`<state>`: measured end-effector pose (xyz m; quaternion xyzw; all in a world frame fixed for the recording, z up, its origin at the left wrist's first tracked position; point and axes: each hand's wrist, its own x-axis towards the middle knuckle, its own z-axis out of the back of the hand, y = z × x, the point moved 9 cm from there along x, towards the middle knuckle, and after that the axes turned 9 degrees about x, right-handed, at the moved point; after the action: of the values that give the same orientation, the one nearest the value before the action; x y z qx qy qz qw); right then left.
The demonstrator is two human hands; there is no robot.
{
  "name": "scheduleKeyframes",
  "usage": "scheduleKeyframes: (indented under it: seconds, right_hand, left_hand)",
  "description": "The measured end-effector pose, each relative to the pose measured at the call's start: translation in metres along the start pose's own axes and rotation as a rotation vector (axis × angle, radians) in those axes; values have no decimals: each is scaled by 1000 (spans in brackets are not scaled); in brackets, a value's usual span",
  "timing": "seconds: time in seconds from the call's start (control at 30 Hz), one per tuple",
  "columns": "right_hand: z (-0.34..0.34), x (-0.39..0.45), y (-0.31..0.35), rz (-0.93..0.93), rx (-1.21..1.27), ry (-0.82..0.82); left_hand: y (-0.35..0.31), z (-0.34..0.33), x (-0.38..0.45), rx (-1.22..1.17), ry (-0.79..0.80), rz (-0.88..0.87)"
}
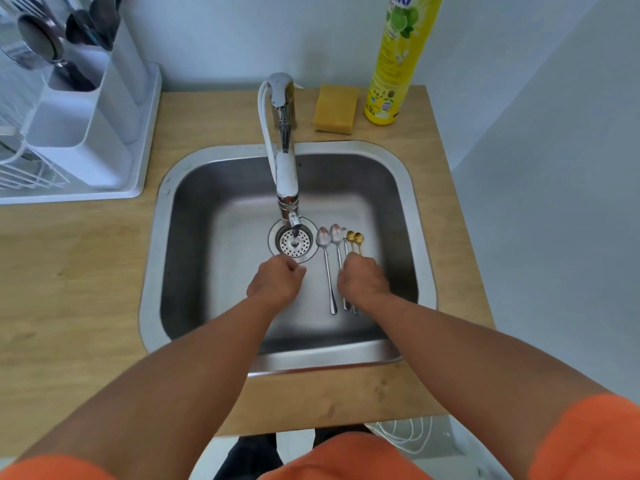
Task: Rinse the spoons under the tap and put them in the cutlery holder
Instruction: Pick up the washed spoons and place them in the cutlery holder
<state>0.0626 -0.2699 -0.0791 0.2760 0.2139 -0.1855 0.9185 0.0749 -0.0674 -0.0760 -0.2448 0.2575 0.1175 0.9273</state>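
Note:
Several spoons lie side by side on the floor of the steel sink (214, 188), right of the drain (293, 241): silver spoons (326, 258) and two small gold spoons (356, 239), bowls pointing away from me. My right hand (363, 282) sits over the handles of the right-hand spoons, fingers curled down onto them; the leftmost silver spoon lies free. My left hand (275, 284) hovers just in front of the drain, fingers curled, holding nothing. The chrome tap (286, 174) ends above the drain. The white cutlery holder (79, 109) stands at the back left.
A white dish rack (31, 174) adjoins the cutlery holder, which has dark utensils in its rear compartment. A yellow sponge (335, 108) and a yellow dish-soap bottle (398, 60) stand behind the sink. The wooden counter (76, 271) surrounds the sink.

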Motion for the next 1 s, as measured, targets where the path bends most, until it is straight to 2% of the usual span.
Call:
scheduleKeyframes:
  seconds: [0.4, 0.6, 0.87, 1.0]
  right_hand:
    - [5, 0, -1, -23, 59, -13]
    - [8, 5, -5, -42, 71, -11]
    - [9, 15, -5, -51, 68, -44]
    - [5, 20, 2, -49, 37, -70]
  left_hand:
    - [-50, -36, 9, 136, 18, -49]
    - [-43, -44, 15, 78, 59, 24]
    - [-34, -51, 12, 72, 134, 21]
    - [-8, -42, 11, -46, 163, 86]
